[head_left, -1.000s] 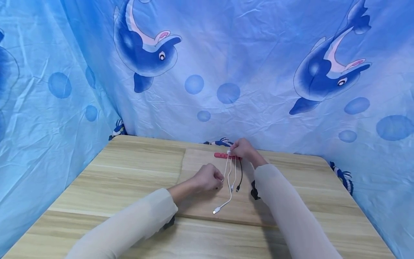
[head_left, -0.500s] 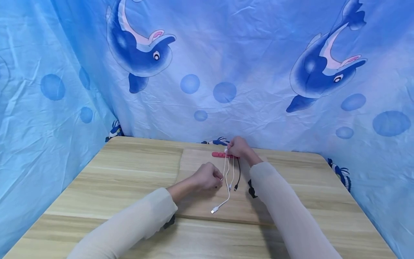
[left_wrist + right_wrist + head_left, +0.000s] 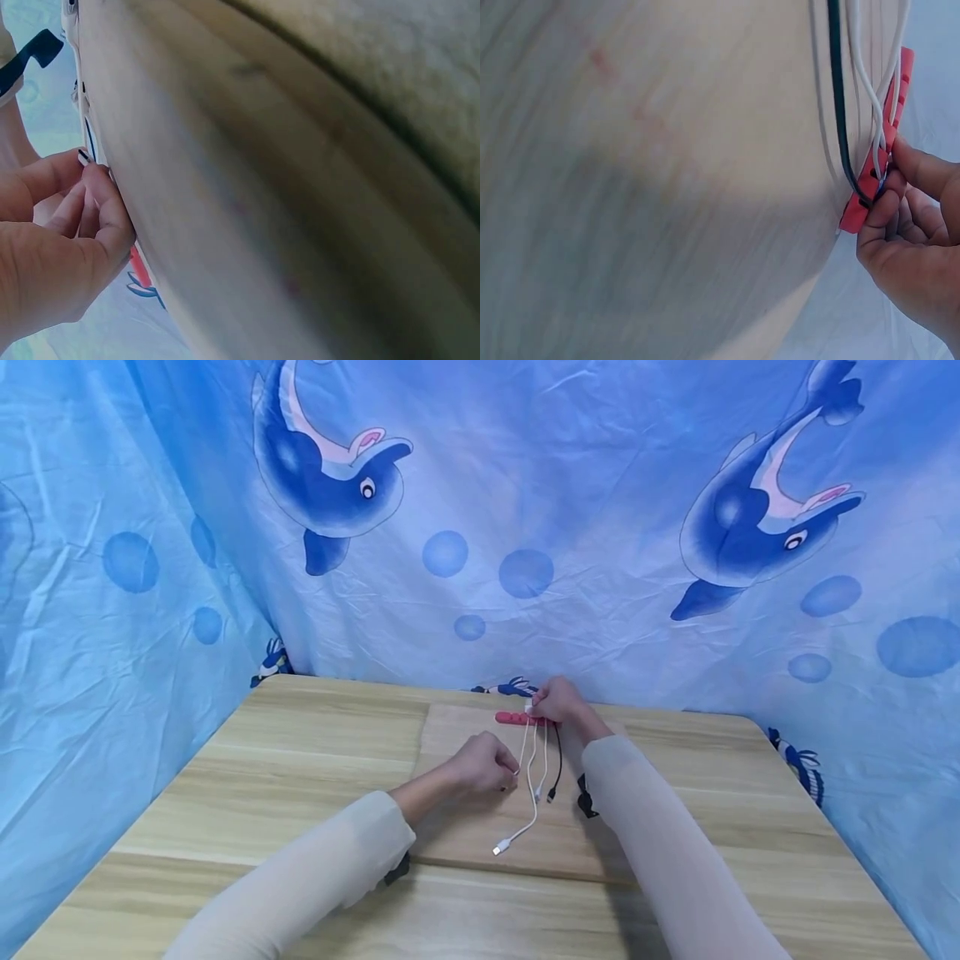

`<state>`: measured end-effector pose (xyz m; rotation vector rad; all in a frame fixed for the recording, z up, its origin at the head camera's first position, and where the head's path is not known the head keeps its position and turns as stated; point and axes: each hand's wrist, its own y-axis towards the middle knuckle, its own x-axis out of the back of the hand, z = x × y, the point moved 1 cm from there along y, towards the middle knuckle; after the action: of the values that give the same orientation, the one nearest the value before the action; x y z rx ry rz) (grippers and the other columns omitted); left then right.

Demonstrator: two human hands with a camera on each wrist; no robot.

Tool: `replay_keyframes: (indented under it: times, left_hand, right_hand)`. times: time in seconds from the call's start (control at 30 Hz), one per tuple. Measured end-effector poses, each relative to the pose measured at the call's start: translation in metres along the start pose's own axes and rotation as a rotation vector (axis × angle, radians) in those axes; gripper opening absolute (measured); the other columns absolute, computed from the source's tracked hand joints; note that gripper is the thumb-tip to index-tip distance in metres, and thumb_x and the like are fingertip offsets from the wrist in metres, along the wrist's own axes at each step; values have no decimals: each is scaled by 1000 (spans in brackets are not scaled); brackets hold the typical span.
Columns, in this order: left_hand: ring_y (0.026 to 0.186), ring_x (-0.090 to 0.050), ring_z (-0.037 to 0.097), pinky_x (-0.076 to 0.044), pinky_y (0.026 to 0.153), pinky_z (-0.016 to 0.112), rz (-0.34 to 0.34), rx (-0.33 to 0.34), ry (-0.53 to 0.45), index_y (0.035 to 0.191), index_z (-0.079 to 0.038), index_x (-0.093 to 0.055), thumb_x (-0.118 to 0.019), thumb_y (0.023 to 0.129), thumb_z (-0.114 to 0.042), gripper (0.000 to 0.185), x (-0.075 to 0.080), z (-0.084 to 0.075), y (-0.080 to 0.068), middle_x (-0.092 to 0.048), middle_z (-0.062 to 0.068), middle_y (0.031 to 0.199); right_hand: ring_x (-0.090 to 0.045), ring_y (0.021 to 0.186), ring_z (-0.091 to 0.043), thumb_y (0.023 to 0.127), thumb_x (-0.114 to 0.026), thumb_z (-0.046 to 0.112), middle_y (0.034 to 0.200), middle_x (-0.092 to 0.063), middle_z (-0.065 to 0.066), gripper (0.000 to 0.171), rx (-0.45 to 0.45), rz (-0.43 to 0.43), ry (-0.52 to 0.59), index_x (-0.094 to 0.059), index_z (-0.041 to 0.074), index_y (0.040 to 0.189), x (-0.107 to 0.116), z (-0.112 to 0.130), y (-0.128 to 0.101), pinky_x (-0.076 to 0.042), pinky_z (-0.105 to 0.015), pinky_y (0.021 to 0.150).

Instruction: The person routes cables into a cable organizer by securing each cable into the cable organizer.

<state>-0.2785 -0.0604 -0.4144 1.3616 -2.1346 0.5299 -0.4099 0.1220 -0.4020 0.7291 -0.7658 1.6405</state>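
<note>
My left hand [image 3: 482, 764] pinches the end of a white charging cable [image 3: 522, 747] between thumb and forefinger; its small tip [image 3: 84, 157] shows in the left wrist view. At the board's far edge, my right hand [image 3: 562, 702] is at a red cable holder [image 3: 512, 718], its fingertips pinching a white plug [image 3: 529, 704] just behind it. Several white cables and one black cable [image 3: 837, 90] run through the holder's slots. Toward me on the board lies a loose white USB plug [image 3: 501, 846]. The fingers partly hide the right end of the holder.
The thin wooden board [image 3: 480, 852] lies on a wood-grain table [image 3: 300, 777]. Behind the table hangs a blue dolphin-print cloth [image 3: 615, 568]. Dark straps [image 3: 587, 797] show at both wrists.
The view shifts slightly with the head. Both hands keep nearly the same places and grips, and the cables stay where they were.
</note>
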Motion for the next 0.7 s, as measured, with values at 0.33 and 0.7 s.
replay_keyframes:
  times: [0.33, 0.7]
  left_hand:
    - [70, -65, 10, -51, 66, 22, 4, 34, -46, 94, 0, -79, -79, 84, -2, 10, -8, -2, -1, -75, 3, 81]
    - [85, -65, 13, -54, 78, 27, 26, 36, -77, 98, -4, -79, -79, 87, -6, 12, 1, 3, -2, -75, 1, 88]
  right_hand:
    - [-57, 92, -24, 88, -80, 13, 96, -65, -9, 16, -88, 24, 88, -72, 4, 99, 6, -8, -4, -48, -34, 80]
    - [-63, 89, -23, 93, -67, 5, 103, -72, -11, 18, 25, 64, 140, -76, 1, 108, 23, -18, -14, -54, -34, 75]
